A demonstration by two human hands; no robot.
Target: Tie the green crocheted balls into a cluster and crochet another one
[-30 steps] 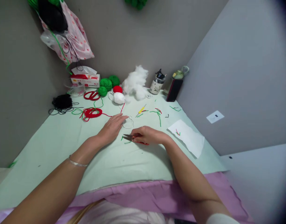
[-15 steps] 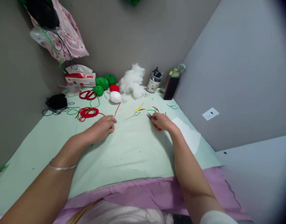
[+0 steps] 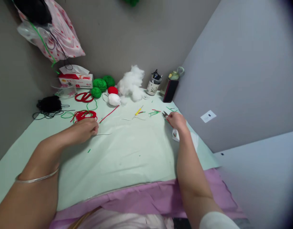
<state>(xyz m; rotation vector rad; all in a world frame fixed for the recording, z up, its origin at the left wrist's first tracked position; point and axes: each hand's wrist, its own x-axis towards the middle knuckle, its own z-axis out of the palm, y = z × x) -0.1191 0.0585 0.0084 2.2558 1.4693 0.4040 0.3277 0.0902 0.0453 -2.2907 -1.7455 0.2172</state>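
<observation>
My left hand (image 3: pixel 88 129) is closed, resting on the mat at the left beside a loop of red yarn (image 3: pixel 85 115). From its fingers a thin white strand (image 3: pixel 104 134) trails to the right. My right hand (image 3: pixel 177 121) grips a small pair of scissors (image 3: pixel 164 115) with dark blades and reddish handles, mostly covered by the fingers. Left of the blades lie green and red yarn snippets (image 3: pixel 154 112). A yellow-handled crochet hook (image 3: pixel 138 111) lies mid-table near loose white strands. A red strand (image 3: pixel 109 114) reaches toward a white yarn ball (image 3: pixel 114 99).
At the back stand green yarn balls (image 3: pixel 100 84), a red ball (image 3: pixel 112 90), white stuffing (image 3: pixel 132 82), a pen cup (image 3: pixel 153 86), a bottle (image 3: pixel 174 76) and a tissue box (image 3: pixel 77 81). Black yarn (image 3: pixel 49 104) and red-handled scissors (image 3: pixel 83 97) lie left; white paper (image 3: pixel 194 140) lies under my right forearm.
My left hand has moved left and nearer to me with a white strand. My right hand has shifted right with the scissors, away from the snippets. The view has turned slightly.
</observation>
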